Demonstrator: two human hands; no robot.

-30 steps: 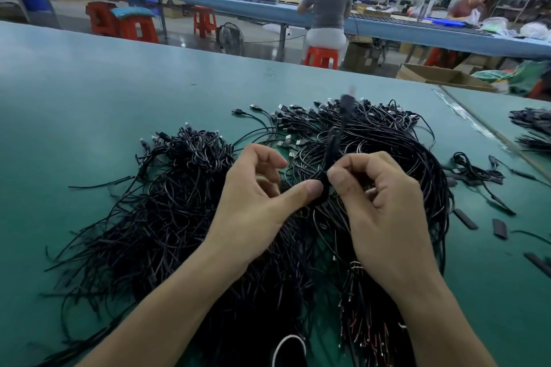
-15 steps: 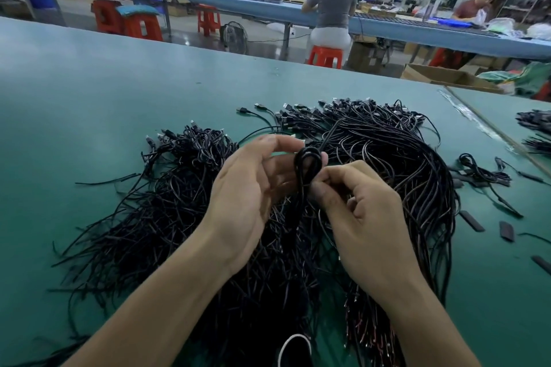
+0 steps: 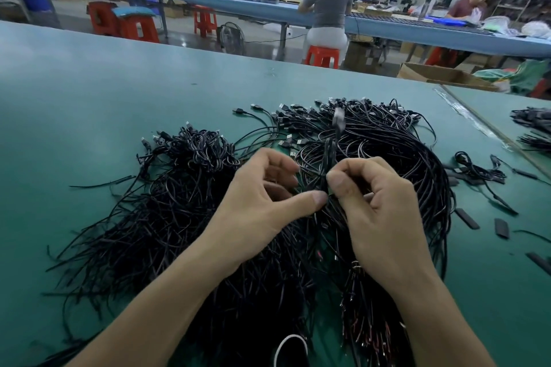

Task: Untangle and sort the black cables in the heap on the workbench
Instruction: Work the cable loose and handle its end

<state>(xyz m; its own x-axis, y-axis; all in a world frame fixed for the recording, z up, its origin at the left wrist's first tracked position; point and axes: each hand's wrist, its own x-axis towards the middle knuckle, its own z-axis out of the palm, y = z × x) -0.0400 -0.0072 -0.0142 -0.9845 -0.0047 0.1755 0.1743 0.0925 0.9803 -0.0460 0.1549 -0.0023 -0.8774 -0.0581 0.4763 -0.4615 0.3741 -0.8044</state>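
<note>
Head: left hand [image 3: 262, 202], right hand [image 3: 384, 211], cable [image 3: 328, 155]

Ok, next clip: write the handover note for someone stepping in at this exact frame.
Right hand pinches one black cable, its plug end raised and blurred.
Left hand: fingers curled, thumb tip at that cable; grip unclear.
Heap spreads across the green workbench under both hands; looped bundle on the right.
Done: one cable singled out, not yet laid aside.
Left: nearly the whole heap.
</note>
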